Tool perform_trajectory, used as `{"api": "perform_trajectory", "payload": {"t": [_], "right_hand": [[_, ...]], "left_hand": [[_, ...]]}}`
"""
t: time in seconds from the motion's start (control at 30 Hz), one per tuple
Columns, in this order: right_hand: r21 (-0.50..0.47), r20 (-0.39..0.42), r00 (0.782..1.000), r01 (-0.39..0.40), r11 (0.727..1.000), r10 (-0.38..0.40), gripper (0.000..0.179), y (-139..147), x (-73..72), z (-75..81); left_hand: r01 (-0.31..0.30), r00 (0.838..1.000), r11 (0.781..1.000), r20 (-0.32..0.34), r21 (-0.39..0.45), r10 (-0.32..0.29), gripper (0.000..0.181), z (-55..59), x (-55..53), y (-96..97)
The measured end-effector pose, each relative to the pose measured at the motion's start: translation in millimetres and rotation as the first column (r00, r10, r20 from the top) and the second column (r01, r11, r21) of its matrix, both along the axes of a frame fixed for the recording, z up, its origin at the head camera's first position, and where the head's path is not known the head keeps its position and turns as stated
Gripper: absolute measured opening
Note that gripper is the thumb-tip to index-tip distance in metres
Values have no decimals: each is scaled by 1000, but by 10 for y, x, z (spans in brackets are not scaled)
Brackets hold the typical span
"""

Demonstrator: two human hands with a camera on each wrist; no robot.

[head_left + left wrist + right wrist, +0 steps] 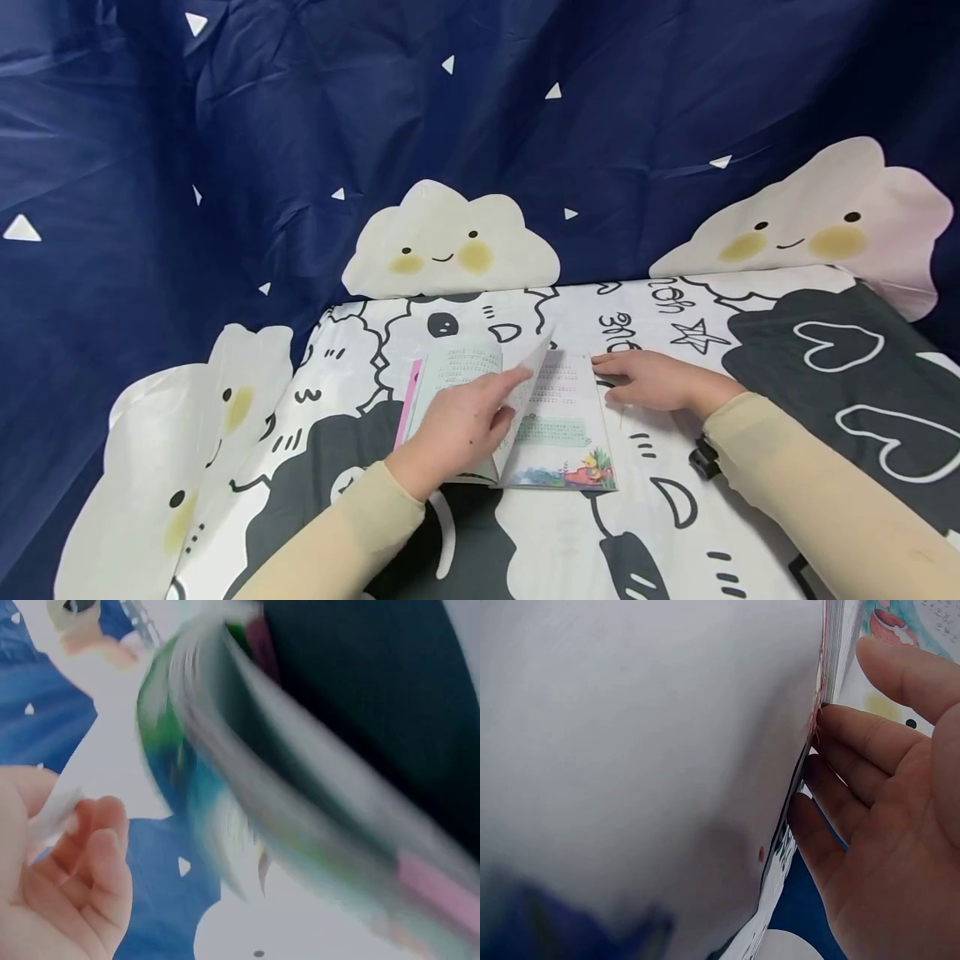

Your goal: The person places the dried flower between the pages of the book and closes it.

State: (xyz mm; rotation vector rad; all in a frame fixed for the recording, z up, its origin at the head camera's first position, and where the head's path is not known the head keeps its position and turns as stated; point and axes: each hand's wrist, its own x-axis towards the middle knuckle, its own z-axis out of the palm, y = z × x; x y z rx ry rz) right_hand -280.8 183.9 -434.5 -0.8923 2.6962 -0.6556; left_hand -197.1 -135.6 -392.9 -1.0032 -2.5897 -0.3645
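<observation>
An open book lies on patterned cloth. Over the book's left half, the left hand pinches a raised page; at the book's right edge, the right hand rests, thumb and fingers apart.

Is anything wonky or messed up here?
Yes, a little: the left cloud looks bent, creased between its eyes, while the middle cloud looks smoother. I see no spills, and the open book shows no clear damage.

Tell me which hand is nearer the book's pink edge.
Left. The left hand is right of the pink edge, holding a page; the right hand touches the opposite edge.
</observation>
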Motion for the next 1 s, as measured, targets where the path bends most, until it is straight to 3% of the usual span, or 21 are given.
{"api": "perform_trajectory", "payload": {"t": [0.27,0.4,0.7,0.87,1.0], "right_hand": [[0,3,1000,2,1000,-2,53,8,-4,-13],[4,7,1000,7,1000,-7,54,6,-12,-26],[7,0,1000,0,1000,0,54,3,-16,-16],[5,7,1000,1,1000,-1,54,-2,-3,-11],[7,8,1000,7,1000,-7,55,-7,6,1]], "left_hand": [[-5,1000,999,-26,-41,4,21,145,-19,-310],[-35,999,999,-42,-33,34,18,148,9,-440],[-132,989,976,41,-173,141,47,-24,69,-713],[-92,988,959,92,-268,121,46,-152,41,-910],[-63,964,935,221,-348,147,54,-239,40,-1050]]}}
